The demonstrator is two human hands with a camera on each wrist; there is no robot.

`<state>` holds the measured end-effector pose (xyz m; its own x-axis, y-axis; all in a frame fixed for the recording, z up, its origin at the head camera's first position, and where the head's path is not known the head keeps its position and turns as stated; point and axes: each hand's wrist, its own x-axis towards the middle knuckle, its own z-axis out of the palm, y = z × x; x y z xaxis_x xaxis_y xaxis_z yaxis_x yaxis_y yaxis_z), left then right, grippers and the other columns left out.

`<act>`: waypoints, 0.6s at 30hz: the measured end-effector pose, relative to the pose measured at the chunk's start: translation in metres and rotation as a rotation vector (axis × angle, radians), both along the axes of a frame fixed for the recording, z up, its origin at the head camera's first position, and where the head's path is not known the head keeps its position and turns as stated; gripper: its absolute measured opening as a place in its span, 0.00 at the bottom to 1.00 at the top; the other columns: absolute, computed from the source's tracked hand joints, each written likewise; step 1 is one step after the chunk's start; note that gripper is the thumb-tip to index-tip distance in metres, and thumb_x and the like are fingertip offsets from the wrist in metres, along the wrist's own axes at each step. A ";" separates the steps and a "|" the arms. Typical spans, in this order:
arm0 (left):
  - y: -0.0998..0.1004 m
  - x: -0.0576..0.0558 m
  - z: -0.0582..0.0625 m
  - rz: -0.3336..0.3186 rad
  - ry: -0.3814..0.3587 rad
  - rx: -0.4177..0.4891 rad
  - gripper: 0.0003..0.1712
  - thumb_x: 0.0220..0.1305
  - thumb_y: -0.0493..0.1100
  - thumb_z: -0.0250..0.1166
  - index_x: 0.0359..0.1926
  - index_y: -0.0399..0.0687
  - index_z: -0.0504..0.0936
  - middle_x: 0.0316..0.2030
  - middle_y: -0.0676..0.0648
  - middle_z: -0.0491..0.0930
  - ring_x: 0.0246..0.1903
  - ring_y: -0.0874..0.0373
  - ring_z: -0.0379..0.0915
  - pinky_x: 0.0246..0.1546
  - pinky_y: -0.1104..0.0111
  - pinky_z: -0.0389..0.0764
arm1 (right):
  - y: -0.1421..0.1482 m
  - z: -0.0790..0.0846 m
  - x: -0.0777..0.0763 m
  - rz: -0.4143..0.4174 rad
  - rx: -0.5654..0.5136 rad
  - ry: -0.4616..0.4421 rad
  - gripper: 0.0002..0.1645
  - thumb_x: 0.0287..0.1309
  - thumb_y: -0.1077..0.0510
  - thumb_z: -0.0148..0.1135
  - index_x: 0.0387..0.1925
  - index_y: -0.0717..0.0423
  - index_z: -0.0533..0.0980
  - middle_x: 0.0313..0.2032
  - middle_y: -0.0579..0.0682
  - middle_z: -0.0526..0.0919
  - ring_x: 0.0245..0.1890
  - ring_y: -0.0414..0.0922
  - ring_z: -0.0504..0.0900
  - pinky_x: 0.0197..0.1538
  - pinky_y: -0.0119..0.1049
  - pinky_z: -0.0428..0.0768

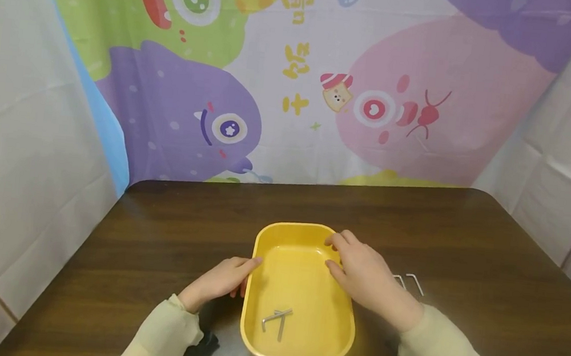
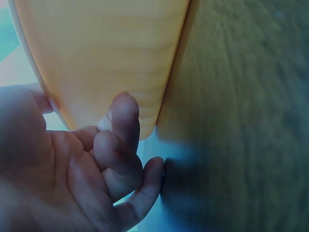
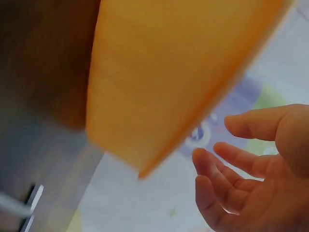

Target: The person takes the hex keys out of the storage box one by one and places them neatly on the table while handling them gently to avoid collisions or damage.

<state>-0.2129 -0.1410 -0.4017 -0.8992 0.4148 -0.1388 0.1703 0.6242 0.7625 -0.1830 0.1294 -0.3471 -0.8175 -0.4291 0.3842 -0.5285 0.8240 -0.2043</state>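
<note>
Left wall cloth (image 1: 34,108): pale, creased, hanging down along the table's left edge
Left sleeve (image 1: 162,329): light yellow-green, bunched just behind the wrist; black item (image 1: 208,344) beside it, partly covered, identity unclear
Left hand (image 1: 221,278): grips the yellow tray's left wall; thumb over the rim, other fingers bent on the outer side, low down by the table in the left wrist view
Yellow tray (image 1: 310,301): between the hands, at the near-middle part of the table; deep, rounded corners, long side running away from the person; cannot tell if its base sits fully flat
Hex keys in tray (image 1: 278,315): two, metal, L-shaped; on the tray floor, near left corner; one crosses the other
Printed backdrop (image 1: 299,145): behind the table; purple and green one-eyed monsters at left, yellow lettering mid, pink monster at right
Right hand (image 1: 363,277): over the tray's right wall toward the far corner; holds nothing, fingers loosely bent and spread, apart from the tray in the right wrist view
Hex keys on table (image 1: 418,284): two, just beyond the right wrist; one partly hidden by it
Right sleeve (image 1: 446,351): same light yellow-green
Table (image 1: 494,267): dark wood grain, under everything
</note>
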 end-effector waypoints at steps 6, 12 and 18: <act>0.000 0.000 -0.001 0.003 -0.002 0.006 0.30 0.68 0.60 0.41 0.21 0.45 0.74 0.12 0.47 0.72 0.10 0.60 0.61 0.15 0.70 0.66 | -0.024 -0.005 0.008 0.126 0.074 0.063 0.16 0.51 0.55 0.64 0.42 0.54 0.74 0.36 0.46 0.76 0.26 0.39 0.73 0.31 0.34 0.73; 0.000 0.000 -0.001 0.010 -0.007 0.010 0.30 0.69 0.59 0.41 0.20 0.44 0.74 0.12 0.47 0.72 0.10 0.60 0.61 0.15 0.70 0.65 | -0.041 -0.011 0.015 0.273 0.186 0.048 0.11 0.52 0.53 0.62 0.38 0.51 0.75 0.33 0.43 0.76 0.31 0.40 0.75 0.37 0.36 0.73; 0.000 0.000 -0.001 0.019 0.002 -0.006 0.31 0.69 0.59 0.41 0.18 0.45 0.73 0.13 0.46 0.72 0.10 0.60 0.62 0.15 0.70 0.65 | -0.052 -0.020 0.023 0.378 0.298 0.000 0.13 0.53 0.53 0.59 0.41 0.50 0.77 0.36 0.43 0.77 0.36 0.39 0.76 0.38 0.33 0.72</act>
<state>-0.2127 -0.1411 -0.4028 -0.9073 0.3967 -0.1395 0.1597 0.6319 0.7585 -0.1600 0.0772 -0.3667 -0.5826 -0.7879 0.1994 -0.8026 0.5964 0.0116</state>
